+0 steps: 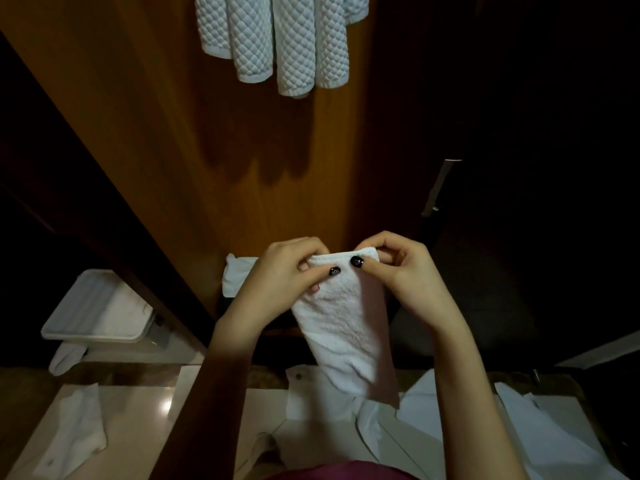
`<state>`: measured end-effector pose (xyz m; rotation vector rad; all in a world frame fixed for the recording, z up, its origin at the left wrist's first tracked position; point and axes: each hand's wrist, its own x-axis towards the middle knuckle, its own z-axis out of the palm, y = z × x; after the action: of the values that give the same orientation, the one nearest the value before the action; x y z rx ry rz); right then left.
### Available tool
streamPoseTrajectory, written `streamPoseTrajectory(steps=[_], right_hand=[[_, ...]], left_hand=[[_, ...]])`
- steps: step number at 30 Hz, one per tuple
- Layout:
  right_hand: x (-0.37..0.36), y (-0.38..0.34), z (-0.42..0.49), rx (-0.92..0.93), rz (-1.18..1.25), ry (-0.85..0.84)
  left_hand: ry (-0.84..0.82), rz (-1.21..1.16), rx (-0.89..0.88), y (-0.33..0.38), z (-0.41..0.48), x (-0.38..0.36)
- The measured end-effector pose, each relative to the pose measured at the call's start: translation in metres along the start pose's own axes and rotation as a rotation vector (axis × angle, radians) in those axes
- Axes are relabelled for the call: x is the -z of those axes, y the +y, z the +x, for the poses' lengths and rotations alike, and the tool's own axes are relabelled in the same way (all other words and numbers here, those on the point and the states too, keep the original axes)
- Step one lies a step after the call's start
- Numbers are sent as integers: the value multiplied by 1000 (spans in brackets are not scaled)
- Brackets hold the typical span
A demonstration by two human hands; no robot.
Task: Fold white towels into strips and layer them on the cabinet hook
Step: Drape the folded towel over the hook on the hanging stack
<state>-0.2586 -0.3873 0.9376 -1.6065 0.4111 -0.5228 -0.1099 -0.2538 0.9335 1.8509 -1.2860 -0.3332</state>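
Nearest us, at the left of the glossy worktop (145, 427), a crumpled white towel (76, 431) lies loose, and to the right we see spread white cloth (433, 427) covering the worktop's middle. Above it hangs the folded white towel (346, 327), a long narrow strip whose lower end reaches down to the cloth. We find the left hand (287, 271) and right hand (405, 271) side by side at its top edge, both pinching it: thumbs press the near face, and the fingers (304, 247) curl behind. Further left sits a white rectangular container (97, 306). Beyond rises the wooden cabinet panel (173, 150), with a metal handle (440, 188) to its right. Farthest, quilted white towels (277, 39) hang layered against the panel.
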Motion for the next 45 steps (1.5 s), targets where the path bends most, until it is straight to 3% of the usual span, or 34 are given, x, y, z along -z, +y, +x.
streamPoseTrajectory(steps=[3, 8, 15, 25, 30, 33, 36, 41, 45], right_hand=[[3, 2, 0, -9, 9, 9], [7, -2, -3, -40, 58, -8], [-5, -14, -1, 81, 28, 106], [-12, -13, 0, 50, 158, -25], [-11, -10, 1, 56, 137, 43], [-13, -10, 2, 97, 143, 146], [-15, -13, 5, 133, 167, 278], [-18, -17, 8, 164, 156, 454], [-21, -25, 14, 169, 108, 432]], left_hand=[[-4, 87, -47, 0, -2, 2], [-5, -20, -67, 7, -6, 10], [127, -129, -171, 28, -5, 17], [61, -304, -224, 37, -8, 12], [103, -316, -161, 30, -7, 10], [113, -599, -14, 29, -5, 10], [85, -712, 93, 25, -7, 0], [140, -664, -76, 24, -11, -20], [276, -517, -105, 25, -1, -26]])
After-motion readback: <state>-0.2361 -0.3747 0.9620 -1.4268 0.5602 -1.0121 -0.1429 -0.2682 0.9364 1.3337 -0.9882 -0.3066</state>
